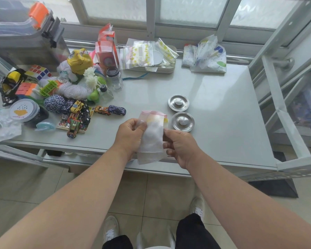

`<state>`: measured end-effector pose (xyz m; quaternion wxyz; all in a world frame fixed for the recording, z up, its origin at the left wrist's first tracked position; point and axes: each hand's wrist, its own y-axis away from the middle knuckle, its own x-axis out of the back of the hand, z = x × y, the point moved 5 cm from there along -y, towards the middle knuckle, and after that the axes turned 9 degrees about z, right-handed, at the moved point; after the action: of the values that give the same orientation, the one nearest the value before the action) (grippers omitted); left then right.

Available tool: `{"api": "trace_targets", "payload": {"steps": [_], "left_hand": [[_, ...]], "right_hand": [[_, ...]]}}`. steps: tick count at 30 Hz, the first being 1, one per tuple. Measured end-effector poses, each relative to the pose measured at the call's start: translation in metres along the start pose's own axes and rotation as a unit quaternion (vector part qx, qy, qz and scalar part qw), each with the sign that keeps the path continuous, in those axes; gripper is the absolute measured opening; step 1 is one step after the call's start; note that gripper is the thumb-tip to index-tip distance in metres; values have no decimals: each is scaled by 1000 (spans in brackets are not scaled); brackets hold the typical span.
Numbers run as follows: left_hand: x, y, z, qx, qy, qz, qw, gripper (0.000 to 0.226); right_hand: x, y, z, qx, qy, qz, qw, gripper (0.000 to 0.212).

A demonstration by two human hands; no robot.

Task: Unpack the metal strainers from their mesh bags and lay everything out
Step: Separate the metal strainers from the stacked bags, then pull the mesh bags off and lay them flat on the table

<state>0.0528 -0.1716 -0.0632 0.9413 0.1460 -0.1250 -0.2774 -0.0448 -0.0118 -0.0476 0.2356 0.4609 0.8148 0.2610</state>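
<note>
Holding a white mesh bag (pixel 152 139) up over the near edge of the table (pixel 223 114), both bare hands grip it from either side. The left hand (pixel 128 136) closes its fingers (pixel 139 125) on the bag's left edge near the top, thumb and forefinger pinched on the fabric. The right hand (pixel 180 147) pinches the right edge, its fingers (pixel 169 132) curled in and tight on the mesh. Between the two sets of fingers the bag hangs roughly upright, its pink-trimmed mouth above them and its lower end drooping below the knuckles, past the table edge. A yellowish patch shows through the mesh near the top; whether a strainer sits inside I cannot tell.

Just beyond the right-hand fingers, two round metal strainers (pixel 183 121) rest flat on the table, apart from the bag. The nearer one lies just beside the bag's upper right corner; the second strainer (pixel 178 102) lies directly behind it, farther from the fingers, the two almost touching rim to rim.

To the left of the left-hand fingers, well apart, a heap of toys sits on the table: toy cars (pixel 109 110), puzzle cubes (pixel 38 71) and a ball of blue-and-white twine (pixel 55 103). Far beyond the fingers, by the window, lie a stack of zip bags (pixel 145 54) and a crumpled patterned bag (pixel 206 56).
</note>
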Motion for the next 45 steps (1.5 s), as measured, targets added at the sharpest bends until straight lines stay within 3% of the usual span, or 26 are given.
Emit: {"api": "trace_targets", "payload": {"steps": [8, 13, 19, 27, 32, 35, 38, 42, 45], "left_hand": [[2, 2, -1, 2, 7, 2, 1000, 17], [-4, 4, 0, -5, -6, -14, 1000, 18], [5, 1, 1, -4, -12, 8, 1000, 21], [23, -3, 6, 5, 40, 35, 999, 14], [20, 4, 22, 14, 88, -32, 996, 5], [0, 14, 31, 15, 93, -70, 993, 3], [-25, 26, 35, 33, 115, -90, 989, 5], [-47, 32, 36, 60, 131, -108, 984, 32], [-58, 30, 38, 73, 131, -110, 983, 26]], "right_hand": [[15, -5, 9, 6, 10, 16, 1000, 26], [28, 1, 12, 40, 44, 25, 998, 20], [76, 7, 12, 87, 89, 148, 981, 7], [96, 5, 2, 93, 100, 190, 972, 6], [96, 19, -11, 152, 188, 246, 939, 12], [72, 30, -20, 165, 142, 157, 963, 22], [48, 37, -24, 152, 77, 64, 983, 18], [60, 31, -33, 181, 101, 121, 971, 11], [81, 23, -45, 208, 106, 167, 958, 14]]}}
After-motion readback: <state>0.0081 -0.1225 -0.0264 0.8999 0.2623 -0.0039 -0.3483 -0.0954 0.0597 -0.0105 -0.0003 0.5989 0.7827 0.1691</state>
